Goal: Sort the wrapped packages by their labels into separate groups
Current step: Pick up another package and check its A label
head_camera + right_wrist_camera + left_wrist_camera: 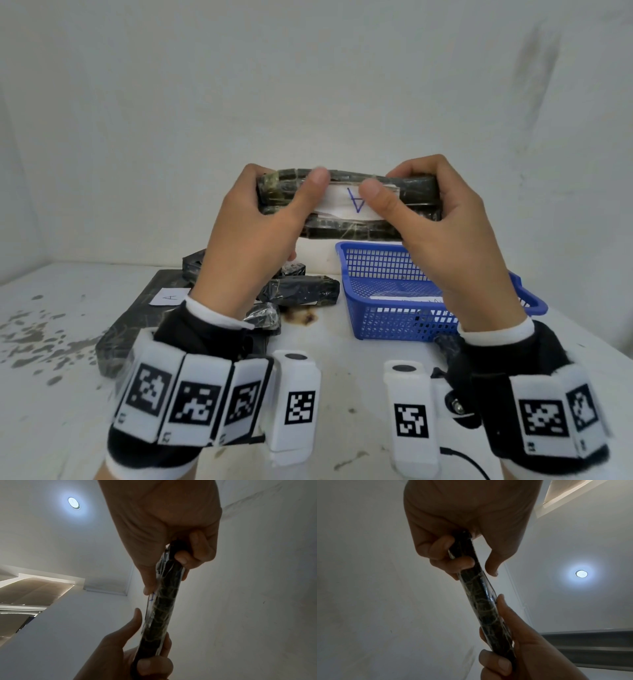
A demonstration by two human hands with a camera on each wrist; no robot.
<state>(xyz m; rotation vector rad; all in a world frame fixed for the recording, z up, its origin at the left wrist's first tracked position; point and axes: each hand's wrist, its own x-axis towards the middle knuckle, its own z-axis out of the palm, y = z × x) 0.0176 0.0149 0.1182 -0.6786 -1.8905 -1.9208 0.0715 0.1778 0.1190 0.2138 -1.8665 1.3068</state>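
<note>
I hold a dark plastic-wrapped package (346, 232) up in front of me, above the table. Its white label (339, 202) faces me and shows a blue letter A, upside down. My left hand (263, 222) grips the left end, thumb on the label's edge. My right hand (442, 236) grips the right end, thumb beside the letter. In the left wrist view the package (479, 601) runs edge-on from my left hand (467, 513) to the other hand. The right wrist view shows the same package (164, 608) below my right hand (163, 513).
On the white table lies a large flat dark package (133, 325) with an A label (170, 296) at the left. Several small dark wrapped packages (301, 289) lie in the middle. A blue mesh basket (394, 325) with a white paper inside stands at the right. A brown stain (301, 317) marks the table.
</note>
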